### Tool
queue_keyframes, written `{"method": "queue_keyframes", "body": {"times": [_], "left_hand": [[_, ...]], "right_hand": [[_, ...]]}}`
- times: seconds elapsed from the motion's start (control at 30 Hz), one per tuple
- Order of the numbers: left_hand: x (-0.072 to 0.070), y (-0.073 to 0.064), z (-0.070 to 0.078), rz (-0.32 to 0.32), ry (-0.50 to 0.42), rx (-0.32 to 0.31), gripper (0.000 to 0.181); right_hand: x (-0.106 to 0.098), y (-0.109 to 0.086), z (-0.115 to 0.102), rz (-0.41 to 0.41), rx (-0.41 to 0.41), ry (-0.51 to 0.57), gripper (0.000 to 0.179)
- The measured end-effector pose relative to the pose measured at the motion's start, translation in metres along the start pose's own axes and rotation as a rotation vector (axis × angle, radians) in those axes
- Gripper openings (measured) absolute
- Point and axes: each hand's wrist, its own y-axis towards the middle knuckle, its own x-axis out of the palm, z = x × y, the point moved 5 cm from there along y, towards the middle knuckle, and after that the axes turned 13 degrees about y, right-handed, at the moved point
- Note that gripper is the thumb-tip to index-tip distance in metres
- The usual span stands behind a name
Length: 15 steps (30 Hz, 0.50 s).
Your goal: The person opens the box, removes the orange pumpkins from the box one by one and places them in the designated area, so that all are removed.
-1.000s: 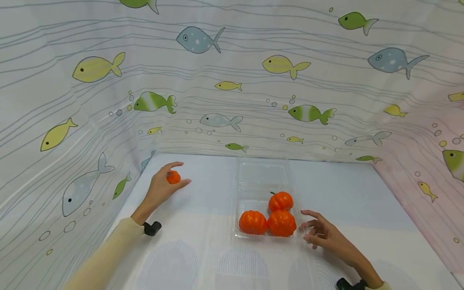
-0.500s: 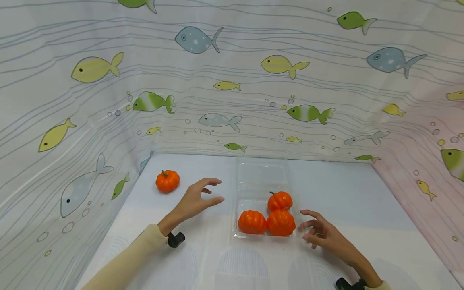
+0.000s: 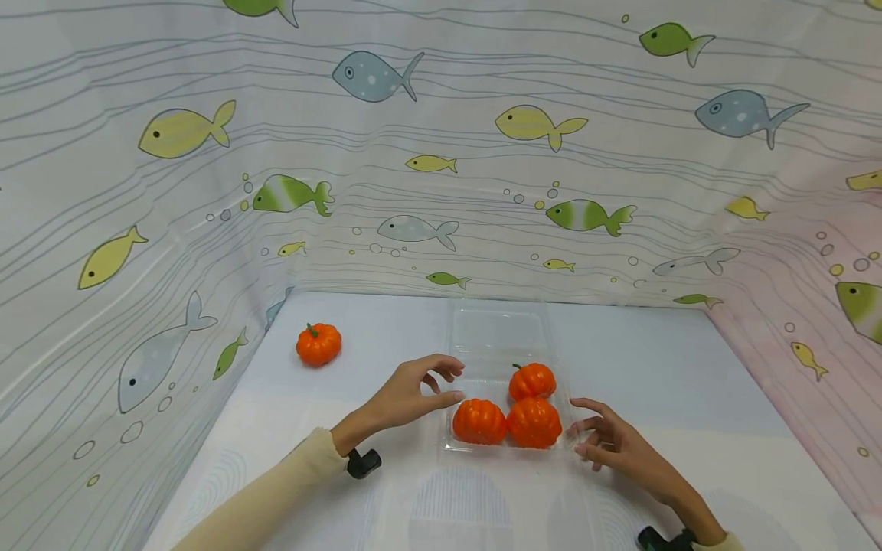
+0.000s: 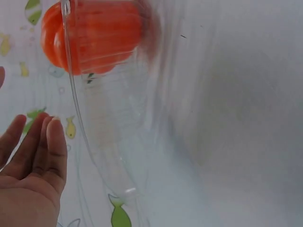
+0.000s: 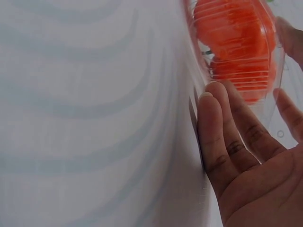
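Enclosed tabletop booth point(image 3: 386, 180), draped fish-print walls point(image 3: 482, 180), pale table point(image 3: 648, 367)

No text, label, brand, number or sign can be read: none on the clear plastic box point(image 3: 499, 327), the orange pumpkins point(image 3: 534, 423) inside it, or the fish-patterned backdrop point(image 3: 475, 187) behind the box.

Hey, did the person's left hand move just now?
Yes: in the head view, the left hand moved right, toward the open, rectangular, clear plastic box, which stayed put.
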Motion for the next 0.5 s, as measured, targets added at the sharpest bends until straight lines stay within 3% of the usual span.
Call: {"method": "queue_keyframes", "body": {"times": [0.17, 0.5], "left_hand": [[0.007, 0.005, 0.006, -0.004, 0.054, 0.024, 0.044], [0.029, 0.01, 0.016, -0.116, 0.129, 0.053, 0.042]], "right_hand": [[0.0, 0.0, 0.0, 0.005, 0.01, 0.007, 0.073], [0.001, -0.002, -0.002, -0.006, 0.002, 0.031, 0.072]]}}
